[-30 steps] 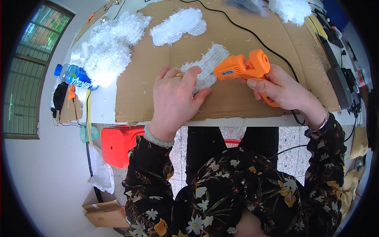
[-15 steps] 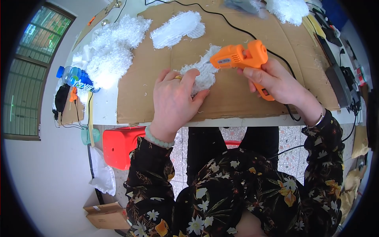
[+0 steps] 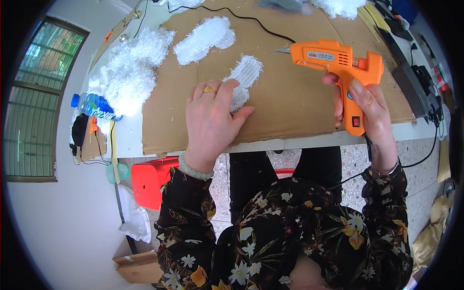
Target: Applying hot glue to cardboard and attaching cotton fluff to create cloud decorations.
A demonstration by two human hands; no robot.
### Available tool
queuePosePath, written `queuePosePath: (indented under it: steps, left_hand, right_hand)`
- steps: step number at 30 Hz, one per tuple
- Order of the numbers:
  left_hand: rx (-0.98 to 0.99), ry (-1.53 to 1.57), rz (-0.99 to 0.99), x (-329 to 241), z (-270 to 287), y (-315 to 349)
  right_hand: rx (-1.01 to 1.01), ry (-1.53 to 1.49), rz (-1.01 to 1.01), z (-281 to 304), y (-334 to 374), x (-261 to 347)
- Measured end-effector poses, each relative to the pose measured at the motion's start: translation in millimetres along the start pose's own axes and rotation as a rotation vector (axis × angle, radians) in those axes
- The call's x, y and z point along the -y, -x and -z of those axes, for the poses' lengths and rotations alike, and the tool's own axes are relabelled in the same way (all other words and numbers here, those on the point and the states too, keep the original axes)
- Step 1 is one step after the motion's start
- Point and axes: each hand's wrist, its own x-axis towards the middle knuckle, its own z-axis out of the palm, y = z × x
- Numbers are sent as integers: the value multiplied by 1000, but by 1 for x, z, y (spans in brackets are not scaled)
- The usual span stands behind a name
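My right hand (image 3: 376,108) grips an orange hot glue gun (image 3: 345,60) by its handle. Its metal nozzle points left, above the cardboard and apart from the fabric. A short strip of white, ribbed, fringed fabric (image 3: 247,71) lies on the cardboard sheet (image 3: 285,108). My left hand (image 3: 211,116) rests over the strip's near end, fingers bent and thumb spread beside it, holding it there; the fingertips partly hide that end. A second, similar white fabric piece (image 3: 203,39) lies just beyond, touched by neither hand.
Fluffy white fringe (image 3: 130,72) is heaped at the left beside a blue-labelled bottle (image 3: 95,104). More fringe (image 3: 338,7) lies at the far right. The gun's black cord (image 3: 256,21) crosses the cardboard. A grey power strip (image 3: 411,84) borders the right side; a red stool (image 3: 150,183) stands below.
My right hand has drawn the glue gun away to the right, and its nozzle has left the fabric strip. The strip now lies flatter, its ribbed side showing; my left hand stays on it.
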Motion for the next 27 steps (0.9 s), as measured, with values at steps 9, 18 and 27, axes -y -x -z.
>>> queuePosePath:
  steps: [9,18,27]
  left_hand:
    - [81,48,48,-11,-11,-6]
    - [96,179,227,-5,-17,0]
    - [2,64,198,3,-26,-5]
  right_hand:
    - [-62,-145,-9,2,2,-13]
    - [20,-92,-67,4,3,-16]
    - [41,-117,-108,3,4,-12]
